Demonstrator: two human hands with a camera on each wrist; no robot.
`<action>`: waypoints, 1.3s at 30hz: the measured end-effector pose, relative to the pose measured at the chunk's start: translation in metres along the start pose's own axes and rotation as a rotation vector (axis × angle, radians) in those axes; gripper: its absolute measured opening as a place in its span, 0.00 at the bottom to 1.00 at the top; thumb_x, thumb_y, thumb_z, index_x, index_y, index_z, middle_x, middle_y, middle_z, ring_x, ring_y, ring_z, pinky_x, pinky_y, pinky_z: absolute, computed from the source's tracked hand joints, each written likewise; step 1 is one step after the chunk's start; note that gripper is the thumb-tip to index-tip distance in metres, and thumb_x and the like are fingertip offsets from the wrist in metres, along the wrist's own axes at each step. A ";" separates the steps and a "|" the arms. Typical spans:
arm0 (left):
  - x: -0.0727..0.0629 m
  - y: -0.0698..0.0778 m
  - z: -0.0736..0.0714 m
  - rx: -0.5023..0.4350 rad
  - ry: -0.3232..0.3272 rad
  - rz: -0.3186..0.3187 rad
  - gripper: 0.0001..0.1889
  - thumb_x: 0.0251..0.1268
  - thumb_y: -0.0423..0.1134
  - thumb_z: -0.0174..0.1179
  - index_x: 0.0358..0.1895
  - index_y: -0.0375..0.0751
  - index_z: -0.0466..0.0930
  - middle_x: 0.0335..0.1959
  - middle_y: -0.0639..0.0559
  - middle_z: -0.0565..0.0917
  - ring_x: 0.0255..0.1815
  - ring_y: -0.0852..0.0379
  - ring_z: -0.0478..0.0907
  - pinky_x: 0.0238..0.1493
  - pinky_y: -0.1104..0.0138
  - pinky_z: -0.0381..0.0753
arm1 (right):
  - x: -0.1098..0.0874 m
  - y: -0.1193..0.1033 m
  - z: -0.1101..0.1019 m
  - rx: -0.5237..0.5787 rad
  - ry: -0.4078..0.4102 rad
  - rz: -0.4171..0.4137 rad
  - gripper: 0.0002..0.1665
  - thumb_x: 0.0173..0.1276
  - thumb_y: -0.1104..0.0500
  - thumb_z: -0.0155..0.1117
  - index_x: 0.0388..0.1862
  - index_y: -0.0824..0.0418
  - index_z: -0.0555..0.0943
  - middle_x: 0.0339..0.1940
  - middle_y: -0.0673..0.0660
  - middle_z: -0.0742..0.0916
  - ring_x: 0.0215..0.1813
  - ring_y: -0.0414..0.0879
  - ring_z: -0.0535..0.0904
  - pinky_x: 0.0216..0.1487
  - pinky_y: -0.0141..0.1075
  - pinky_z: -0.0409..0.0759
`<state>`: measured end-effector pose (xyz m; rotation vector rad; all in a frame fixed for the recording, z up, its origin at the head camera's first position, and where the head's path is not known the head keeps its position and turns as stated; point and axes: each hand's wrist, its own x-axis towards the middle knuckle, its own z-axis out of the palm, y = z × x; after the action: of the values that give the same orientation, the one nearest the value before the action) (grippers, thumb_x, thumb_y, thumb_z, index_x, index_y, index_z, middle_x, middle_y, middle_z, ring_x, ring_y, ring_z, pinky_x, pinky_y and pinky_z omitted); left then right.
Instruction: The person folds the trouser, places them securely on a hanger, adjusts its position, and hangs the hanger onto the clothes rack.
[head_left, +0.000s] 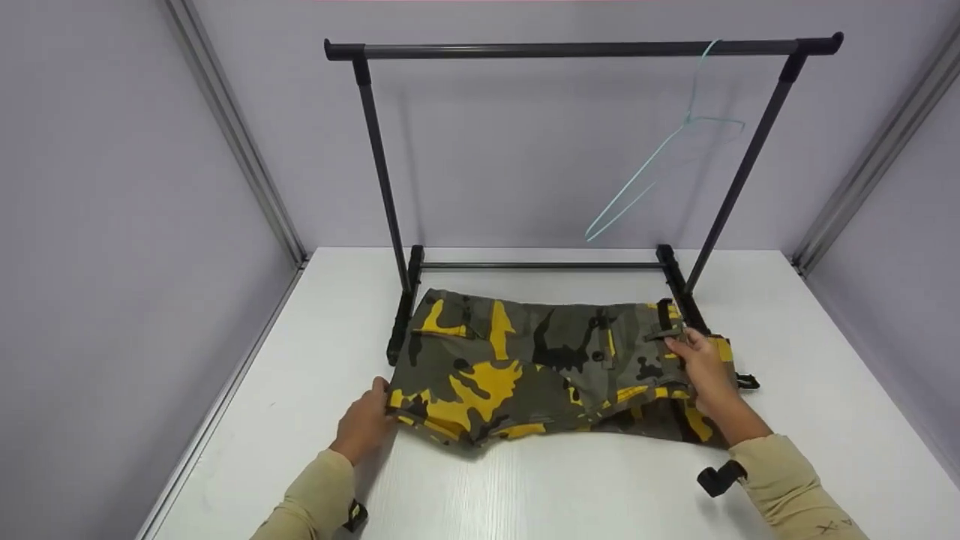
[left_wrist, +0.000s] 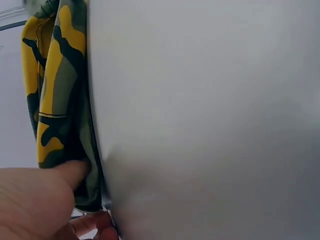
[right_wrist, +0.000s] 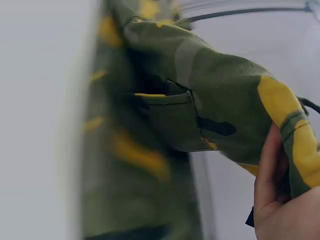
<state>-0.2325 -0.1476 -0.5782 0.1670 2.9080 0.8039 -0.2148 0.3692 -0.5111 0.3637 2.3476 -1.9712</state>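
A pair of camouflage trousers (head_left: 555,367) in grey-green, black and yellow lies folded sideways across the white table, in front of the rack's base. My left hand (head_left: 365,424) pinches its lower left corner; in the left wrist view the thumb of that hand (left_wrist: 35,200) presses on the cloth, with fingertips below the edge. At the other end my right hand (head_left: 705,371) grips the waistband part beside a belt loop. Seen from the right wrist, the hand (right_wrist: 287,210) holds the raised cloth (right_wrist: 225,100), and a pocket opening shows. Some fingers are hidden behind the fabric.
A dark metal garment rack (head_left: 525,51) stands at the back of the white table (head_left: 300,390). From its bar, on the right, hangs a thin light-green wire hanger (head_left: 637,176). Pale panels (head_left: 135,187) enclose the table at the back and sides.
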 end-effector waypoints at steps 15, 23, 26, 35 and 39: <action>0.005 0.000 -0.010 -0.049 -0.081 -0.047 0.08 0.62 0.34 0.56 0.42 0.35 0.75 0.35 0.47 0.79 0.34 0.52 0.73 0.43 0.53 0.73 | 0.008 0.045 -0.013 0.053 -0.005 0.093 0.33 0.73 0.48 0.48 0.71 0.61 0.56 0.49 0.48 0.78 0.46 0.38 0.77 0.47 0.34 0.76; -0.001 0.007 -0.009 -0.004 -0.041 -0.026 0.06 0.63 0.31 0.53 0.40 0.34 0.69 0.27 0.46 0.77 0.27 0.52 0.71 0.31 0.56 0.72 | -0.006 0.001 -0.007 0.065 0.030 -0.087 0.29 0.74 0.51 0.47 0.66 0.66 0.59 0.45 0.47 0.80 0.42 0.38 0.79 0.42 0.32 0.77; -0.002 0.012 -0.008 0.057 -0.007 0.002 0.12 0.63 0.28 0.51 0.48 0.30 0.64 0.27 0.40 0.78 0.27 0.45 0.76 0.29 0.53 0.74 | -0.017 -0.023 -0.007 0.189 0.043 -0.162 0.25 0.74 0.55 0.49 0.63 0.67 0.61 0.43 0.50 0.80 0.41 0.40 0.79 0.39 0.31 0.78; -0.010 0.010 -0.010 0.139 -0.012 -0.084 0.23 0.65 0.26 0.47 0.62 0.26 0.54 0.34 0.31 0.80 0.36 0.36 0.79 0.28 0.47 0.76 | -0.030 -0.030 -0.018 0.333 0.067 -0.188 0.21 0.71 0.54 0.54 0.57 0.63 0.66 0.45 0.51 0.79 0.41 0.40 0.79 0.39 0.31 0.79; -0.012 0.008 -0.012 0.127 -0.012 -0.056 0.18 0.67 0.28 0.46 0.57 0.31 0.57 0.30 0.36 0.80 0.31 0.41 0.79 0.25 0.51 0.75 | -0.032 0.005 -0.029 0.162 0.033 -0.018 0.25 0.71 0.50 0.53 0.60 0.63 0.64 0.40 0.47 0.81 0.41 0.38 0.80 0.41 0.33 0.78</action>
<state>-0.2219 -0.1480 -0.5627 0.1007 2.9390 0.6081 -0.1797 0.3936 -0.5048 0.3875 2.2236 -2.1869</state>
